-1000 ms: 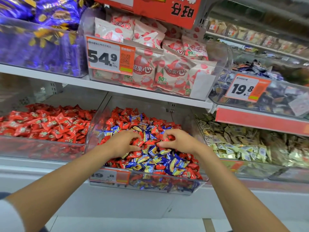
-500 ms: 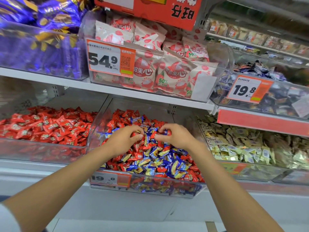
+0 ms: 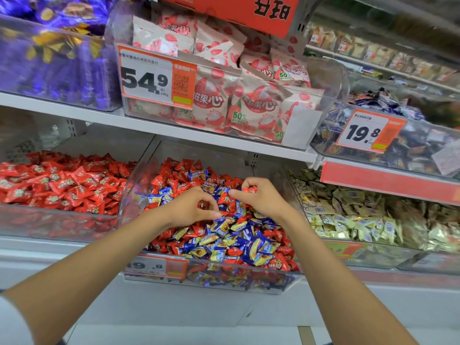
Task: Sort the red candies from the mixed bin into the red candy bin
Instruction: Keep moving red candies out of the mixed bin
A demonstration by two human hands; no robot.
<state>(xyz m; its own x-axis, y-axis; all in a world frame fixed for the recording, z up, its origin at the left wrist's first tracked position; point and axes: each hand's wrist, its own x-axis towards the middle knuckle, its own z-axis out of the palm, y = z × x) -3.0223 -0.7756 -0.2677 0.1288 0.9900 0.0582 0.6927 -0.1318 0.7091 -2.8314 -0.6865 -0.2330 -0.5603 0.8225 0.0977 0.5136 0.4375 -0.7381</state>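
1. The right hand (image 3: pixel 263 199) is pinching a red candy (image 3: pixel 249 190) in its curled fingers, with its thumb pointing left.
2. The left hand (image 3: pixel 191 209) is sitting just beside it, with fingers and thumb curling into a ring. Red wrappers are showing inside the ring, but I cannot tell whether they are being gripped or are lying underneath.
3. Both hands are reaching into the mixed bin (image 3: pixel 139 178), a clear tub in the middle of the lower row. It is holding red sweets (image 3: pixel 184 168) and blue-and-yellow sweets (image 3: pixel 224 226) jumbled together.
4. A price tag (image 3: pixel 156 266) is hanging on that bin's front wall.
5. The red candy bin (image 3: pixel 49 227) is standing right beside the mixed bin on the left, and only red wrappers are showing in it.
6. On the other side, a third clear bin (image 3: pixel 373 256) is holding pale gold-green sweets (image 3: pixel 361 215).
7. Above, a white shelf (image 3: pixel 74 112) is carrying strawberry-printed bags (image 3: pixel 249 105) behind a 54.9 tag (image 3: pixel 149 78).
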